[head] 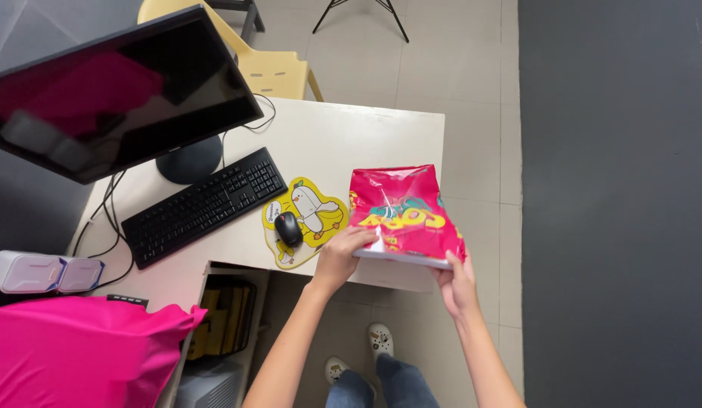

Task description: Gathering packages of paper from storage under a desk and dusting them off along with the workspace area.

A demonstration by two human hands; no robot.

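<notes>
A red and pink snack bag [406, 210] with yellow and teal print lies at the near right corner of the cream desk [351, 136], its lower edge over the desk's rim. My left hand [342, 253] grips the bag's lower left corner, fingers on top. My right hand [455, 281] holds the lower right corner from beneath. Both arms reach up from the bottom of the view.
A black mouse [288, 227] sits on a yellow cartoon mouse pad [309, 219] left of the bag. A black keyboard [203, 205] and dark monitor [109, 91] stand further left. A pink bag [79, 351], a yellow chair [271, 72] and tiled floor surround the desk.
</notes>
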